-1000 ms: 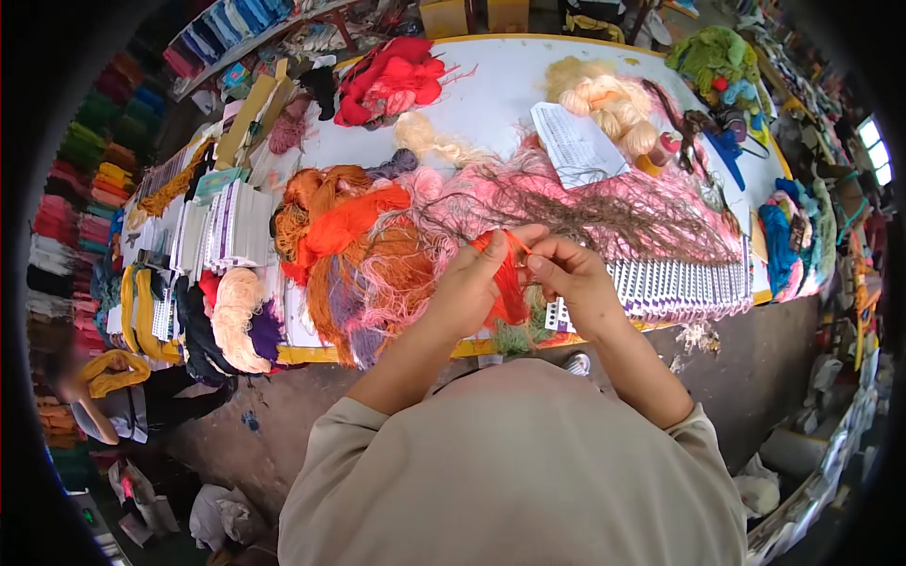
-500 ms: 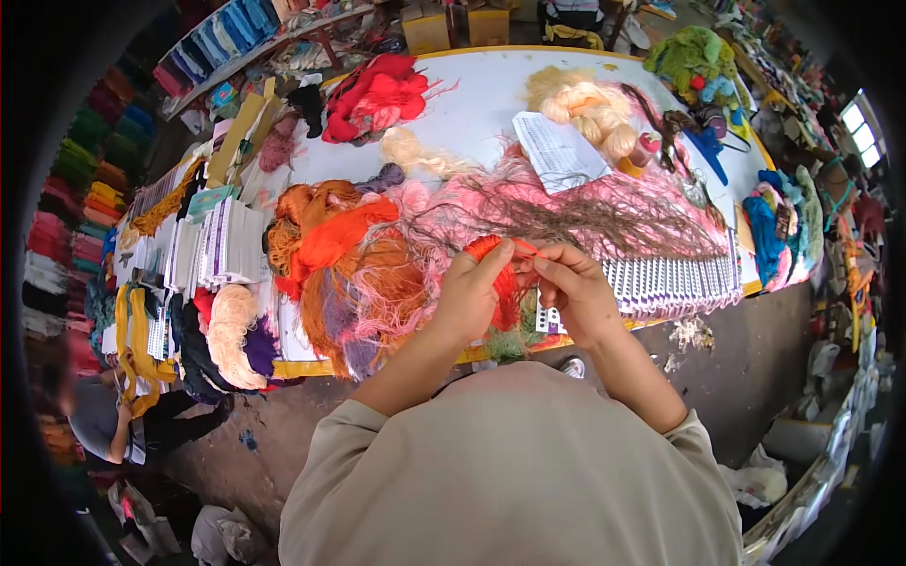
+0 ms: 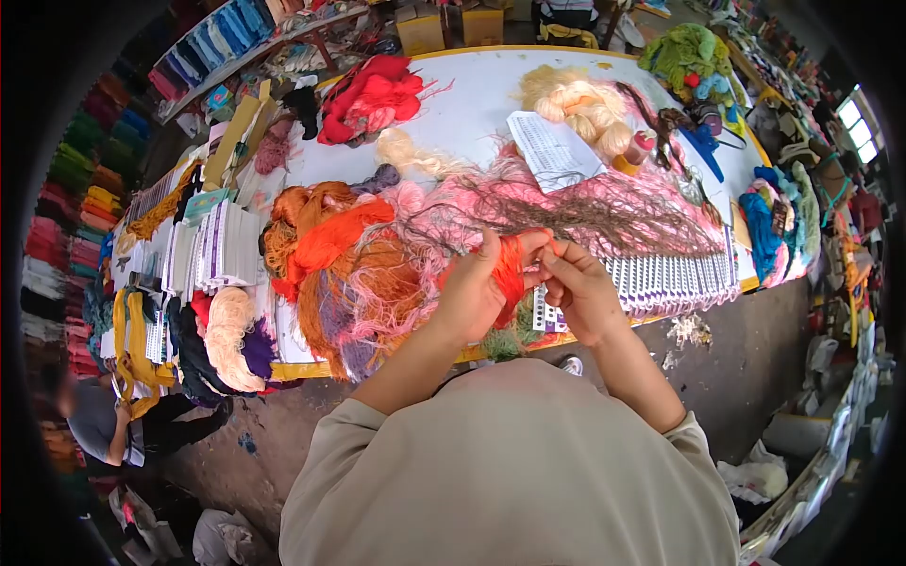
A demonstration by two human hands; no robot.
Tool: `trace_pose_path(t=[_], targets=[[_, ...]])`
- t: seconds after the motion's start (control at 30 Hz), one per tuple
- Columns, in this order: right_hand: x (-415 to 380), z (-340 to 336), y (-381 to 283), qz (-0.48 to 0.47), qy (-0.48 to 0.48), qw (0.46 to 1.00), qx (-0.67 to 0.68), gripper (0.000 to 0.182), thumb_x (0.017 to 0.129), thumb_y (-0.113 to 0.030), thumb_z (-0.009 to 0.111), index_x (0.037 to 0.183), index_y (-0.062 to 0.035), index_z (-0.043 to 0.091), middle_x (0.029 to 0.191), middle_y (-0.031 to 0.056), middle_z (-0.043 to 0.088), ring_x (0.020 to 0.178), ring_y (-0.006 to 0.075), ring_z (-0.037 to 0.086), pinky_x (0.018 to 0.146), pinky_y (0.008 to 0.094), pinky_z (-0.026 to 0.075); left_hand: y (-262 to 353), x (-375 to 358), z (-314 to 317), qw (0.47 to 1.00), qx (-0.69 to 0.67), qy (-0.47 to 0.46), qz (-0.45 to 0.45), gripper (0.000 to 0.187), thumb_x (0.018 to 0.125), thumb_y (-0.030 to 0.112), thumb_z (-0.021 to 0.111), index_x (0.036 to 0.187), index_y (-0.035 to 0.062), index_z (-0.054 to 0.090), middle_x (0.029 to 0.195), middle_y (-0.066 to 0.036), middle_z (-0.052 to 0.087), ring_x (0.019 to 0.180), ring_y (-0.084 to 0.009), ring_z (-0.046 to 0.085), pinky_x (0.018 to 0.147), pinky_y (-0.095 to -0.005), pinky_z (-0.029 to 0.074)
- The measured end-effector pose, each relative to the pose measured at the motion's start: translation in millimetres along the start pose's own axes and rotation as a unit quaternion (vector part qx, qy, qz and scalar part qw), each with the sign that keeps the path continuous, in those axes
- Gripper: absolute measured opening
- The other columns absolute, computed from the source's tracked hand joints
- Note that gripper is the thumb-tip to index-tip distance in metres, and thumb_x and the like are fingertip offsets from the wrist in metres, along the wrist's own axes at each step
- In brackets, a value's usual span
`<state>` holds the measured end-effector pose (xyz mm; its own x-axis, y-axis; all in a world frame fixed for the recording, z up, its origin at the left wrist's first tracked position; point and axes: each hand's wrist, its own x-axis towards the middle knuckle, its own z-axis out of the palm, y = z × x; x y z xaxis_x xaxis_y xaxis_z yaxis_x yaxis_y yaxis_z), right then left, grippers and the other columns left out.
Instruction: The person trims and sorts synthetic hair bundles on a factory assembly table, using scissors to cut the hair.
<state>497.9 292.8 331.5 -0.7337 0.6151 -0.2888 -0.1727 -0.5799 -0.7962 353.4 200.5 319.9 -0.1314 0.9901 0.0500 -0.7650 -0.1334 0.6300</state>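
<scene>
A small hank of orange-red thread point(image 3: 510, 280) hangs over the fingers of my left hand point(image 3: 469, 294), whose thumb stands up, apart from it. Close by, my right hand point(image 3: 583, 294) has its thumb and fingers pinched on the same thread beside my left fingertips. Both hands are above the table's near edge. Just beyond them lie tangled pink threads point(image 3: 434, 222) with dark brown strands point(image 3: 585, 222) across them. A larger bright orange hank point(image 3: 344, 236) rests on rust-brown yarn point(image 3: 387, 278) to the left.
Thread sample cards with holes point(image 3: 675, 283) line the near right edge of the white table point(image 3: 481, 80). A printed sheet point(image 3: 555, 151), red yarn point(image 3: 373, 99) and cream hanks point(image 3: 585, 104) lie farther back. Stacked white cards point(image 3: 226, 245) stand left. Another person point(image 3: 99, 420) is at far left.
The orange-red thread now spreads lower across my left fingers, and my left thumb has lifted away from it. My right hand stays pinched close beside the left.
</scene>
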Motion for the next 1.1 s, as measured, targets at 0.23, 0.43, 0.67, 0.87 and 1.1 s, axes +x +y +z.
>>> trace_pose_path(t=[0.23, 0.43, 0.67, 0.87, 1.1], targets=[[3, 8, 10, -0.062, 0.019, 0.989, -0.136, 0.007, 0.088, -0.011, 0.069, 0.093, -0.0063, 0.067, 0.079, -0.004, 0.06, 0.066, 0.0024, 0.047, 0.059, 0.019, 0.037, -8, -1, -1, 0.997, 0.071, 0.023, -0.011, 0.057, 0.104, 0.038, 0.037, 0.137, -0.0079, 0.044, 0.127, -0.014, 0.057, 0.119, -0.0192, 0.052, 0.104, -0.0352, 0.039], [6, 12, 8, -0.056, 0.01, 0.994, -0.093, 0.004, 0.09, -0.011, 0.067, 0.092, -0.0078, 0.067, 0.079, -0.0038, 0.061, 0.065, 0.0027, 0.048, 0.059, 0.0188, 0.038, 2, -1, -5, 1.0, 0.014, 0.015, -0.013, 0.046, 0.102, 0.025, 0.043, 0.134, -0.0078, 0.049, 0.129, -0.015, 0.056, 0.121, -0.0187, 0.052, 0.106, -0.0336, 0.037], [12, 8, 7, -0.027, -0.023, 0.999, -0.037, 0.007, 0.096, -0.013, 0.058, 0.097, -0.0072, 0.062, 0.078, -0.0029, 0.059, 0.064, 0.0037, 0.047, 0.058, 0.0199, 0.04, 2, 2, -10, 0.988, 0.131, 0.082, 0.004, 0.035, 0.098, 0.013, 0.055, 0.127, -0.0057, 0.055, 0.119, -0.012, 0.062, 0.101, -0.0197, 0.062, 0.086, -0.0354, 0.051], [8, -13, 3, -0.059, -0.03, 0.963, -0.261, 0.015, 0.099, -0.021, 0.057, 0.101, -0.0063, 0.059, 0.084, -0.0038, 0.053, 0.071, 0.0045, 0.048, 0.061, 0.0219, 0.043, 15, 10, -34, 0.965, 0.171, 0.195, -0.044, 0.028, 0.101, 0.025, 0.05, 0.099, 0.0004, 0.063, 0.097, -0.011, 0.069, 0.075, -0.0148, 0.064, 0.066, -0.028, 0.052], [27, -209, -46, -0.178, 0.216, 0.96, 0.025, 0.016, 0.102, -0.022, 0.046, 0.096, -0.0112, 0.055, 0.115, 0.0075, 0.065, 0.109, 0.0194, 0.061, 0.097, 0.0394, 0.045, 80, -45, -180, 0.931, -0.186, 0.31, -0.04, 0.013, 0.097, 0.015, 0.051, 0.088, 0.0071, 0.055, 0.059, 0.007, 0.033, 0.046, -0.0059, 0.027, 0.042, -0.0211, 0.023]])
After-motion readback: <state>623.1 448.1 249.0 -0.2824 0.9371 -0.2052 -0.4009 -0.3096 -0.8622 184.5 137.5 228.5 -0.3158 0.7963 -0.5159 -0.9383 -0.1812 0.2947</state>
